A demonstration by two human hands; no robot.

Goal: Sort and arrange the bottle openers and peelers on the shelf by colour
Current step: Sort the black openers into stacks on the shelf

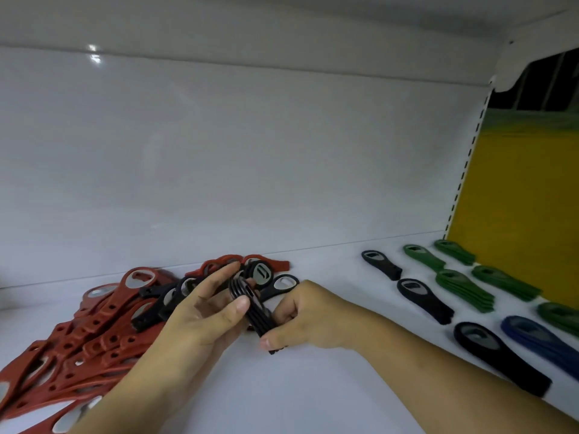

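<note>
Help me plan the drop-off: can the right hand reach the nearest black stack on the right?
Probably yes: only bare shelf lies between the right hand and that black stack. It grips a bundle of black openers with the left hand.

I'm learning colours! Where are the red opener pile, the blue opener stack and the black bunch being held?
Red plastic bottle opener pile [94,336]: head view, a handle mid-pile.
Blue bottle opener stack [554,350]: head view, top handle.
Black bottle opener bunch [258,321]: head view, stacked edges.
</note>
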